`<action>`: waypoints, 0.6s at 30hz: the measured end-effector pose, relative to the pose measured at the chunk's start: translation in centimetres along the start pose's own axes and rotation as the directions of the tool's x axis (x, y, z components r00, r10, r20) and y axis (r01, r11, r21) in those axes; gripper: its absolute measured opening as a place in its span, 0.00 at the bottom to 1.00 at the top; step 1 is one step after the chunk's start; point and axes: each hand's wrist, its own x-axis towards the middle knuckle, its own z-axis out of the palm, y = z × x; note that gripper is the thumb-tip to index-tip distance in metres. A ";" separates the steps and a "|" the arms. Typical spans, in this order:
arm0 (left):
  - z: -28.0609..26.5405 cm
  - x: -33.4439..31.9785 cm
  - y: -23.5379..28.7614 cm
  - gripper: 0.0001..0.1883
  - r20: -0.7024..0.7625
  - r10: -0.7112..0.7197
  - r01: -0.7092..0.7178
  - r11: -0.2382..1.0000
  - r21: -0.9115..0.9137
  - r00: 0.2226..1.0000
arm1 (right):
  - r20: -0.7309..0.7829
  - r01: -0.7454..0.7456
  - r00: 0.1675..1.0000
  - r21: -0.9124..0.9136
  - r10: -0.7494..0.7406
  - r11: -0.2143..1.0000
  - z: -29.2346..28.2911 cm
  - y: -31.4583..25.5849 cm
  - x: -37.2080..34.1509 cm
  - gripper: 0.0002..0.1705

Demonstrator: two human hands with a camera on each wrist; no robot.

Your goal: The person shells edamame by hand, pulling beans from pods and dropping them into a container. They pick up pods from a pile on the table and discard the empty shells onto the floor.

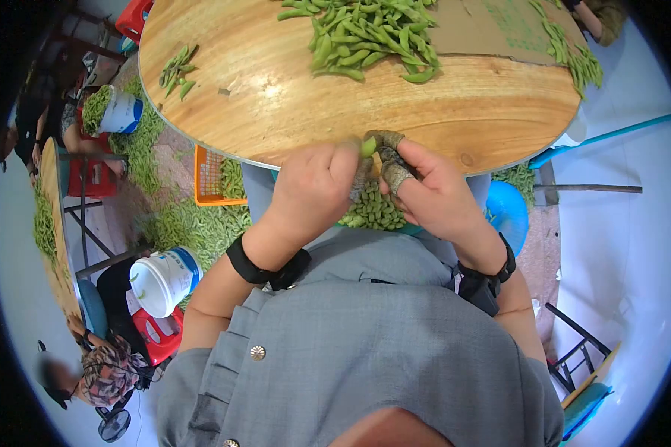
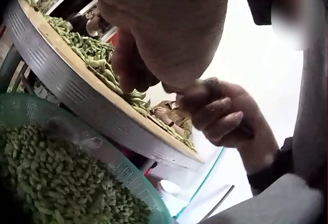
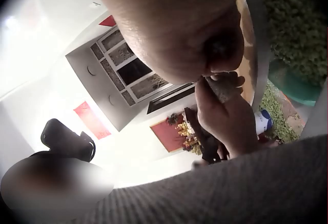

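A green soybean pod (image 1: 368, 147) sits between my two hands at the near edge of the round wooden table (image 1: 276, 112). My left hand (image 1: 313, 186) pinches it from the left with curled fingers. From the other side my right hand (image 1: 440, 190) grips it, its thumb and forefinger wrapped in greyish-brown finger covers (image 1: 394, 173). Below the hands, shelled green beans (image 2: 61, 183) fill a green basket (image 2: 146, 185), seen in the left wrist view. In both wrist views the palms hide the pod.
A heap of pods (image 1: 373, 37) and a cardboard sheet (image 1: 499, 30) lie across the table. On the left are an orange crate (image 1: 209, 195), a white bucket (image 1: 160, 287) and pods strewn over the floor (image 1: 201, 223). A blue basin (image 1: 508, 216) stands at right. Another person sits lower left.
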 end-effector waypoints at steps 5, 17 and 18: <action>-0.8 0.4 0.4 0.09 0.473 -0.417 0.615 0.334 -0.714 0.776 | 0.000 -0.061 0.998 0.128 0.062 0.990 -0.5 0.1 -0.5 0.21; -1.2 -0.1 -0.7 0.09 0.289 -0.105 0.248 0.818 -0.518 0.952 | -0.052 0.261 0.951 -0.390 -0.305 0.883 -1.7 3.2 1.3 0.16; -1.6 0.0 -0.7 0.09 0.285 -0.106 0.246 0.820 -0.517 0.953 | -0.064 0.169 0.973 -0.455 -0.222 0.874 -1.6 2.8 1.1 0.16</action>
